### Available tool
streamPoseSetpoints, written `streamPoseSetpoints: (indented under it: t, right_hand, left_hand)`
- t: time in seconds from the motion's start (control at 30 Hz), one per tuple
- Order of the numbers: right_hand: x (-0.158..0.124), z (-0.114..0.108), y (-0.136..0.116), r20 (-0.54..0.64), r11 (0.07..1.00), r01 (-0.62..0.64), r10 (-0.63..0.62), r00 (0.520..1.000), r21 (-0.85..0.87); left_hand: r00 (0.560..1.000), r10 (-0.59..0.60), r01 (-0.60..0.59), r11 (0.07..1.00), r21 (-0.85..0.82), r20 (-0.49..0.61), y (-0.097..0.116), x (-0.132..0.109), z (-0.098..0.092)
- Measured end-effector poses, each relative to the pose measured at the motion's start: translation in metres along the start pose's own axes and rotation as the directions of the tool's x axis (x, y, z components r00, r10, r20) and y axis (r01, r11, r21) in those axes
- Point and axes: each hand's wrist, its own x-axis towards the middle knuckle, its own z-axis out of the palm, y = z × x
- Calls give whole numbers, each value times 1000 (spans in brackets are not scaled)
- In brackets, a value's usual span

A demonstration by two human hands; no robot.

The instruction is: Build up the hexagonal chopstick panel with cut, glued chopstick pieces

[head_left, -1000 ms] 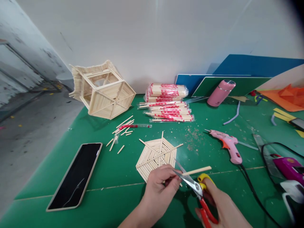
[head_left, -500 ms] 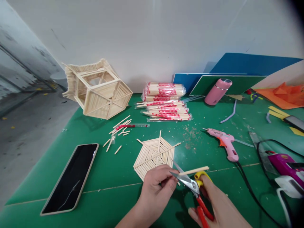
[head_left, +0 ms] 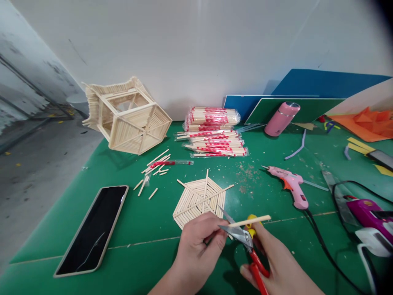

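Between the fingertips of my left hand [head_left: 201,243] is a thin wooden chopstick [head_left: 250,221], pinched near one end and pointing right. My right hand [head_left: 273,256] is closed on the red and yellow handles of a pair of scissors [head_left: 245,239]. Their blades are spread, and the stick lies between them close to my left fingertips. Just beyond my left hand, a hexagonal panel of glued sticks [head_left: 196,200] lies flat on the green table [head_left: 147,254], its near part covered by the hand. A few spoke ends stick out past its edge.
A hexagonal stick frame [head_left: 132,119] leans at the back left, near cut stick pieces [head_left: 158,162]. Wrapped chopsticks [head_left: 215,135] lie at the back. A phone [head_left: 92,231] is at left; a pink glue gun [head_left: 290,184], its cord and a pink bottle [head_left: 281,119] are at right.
My right hand and the scissors have shifted slightly left, bringing the open blades nearer my left fingertips. The stick stays pinched in my left hand.
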Motion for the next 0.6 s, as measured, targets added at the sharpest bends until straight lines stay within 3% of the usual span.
streamPoseSetpoints:
  t: [0.43,0.6]
  right_hand:
    - [-4,-4,0,20,999,31,-31,999,-12]
    - [-2,0,1,-48,995,94,-94,994,11]
  left_hand:
    - [996,94,-94,995,33,5,-1,0,-2]
    - [996,94,-94,991,91,2,1,1,0]
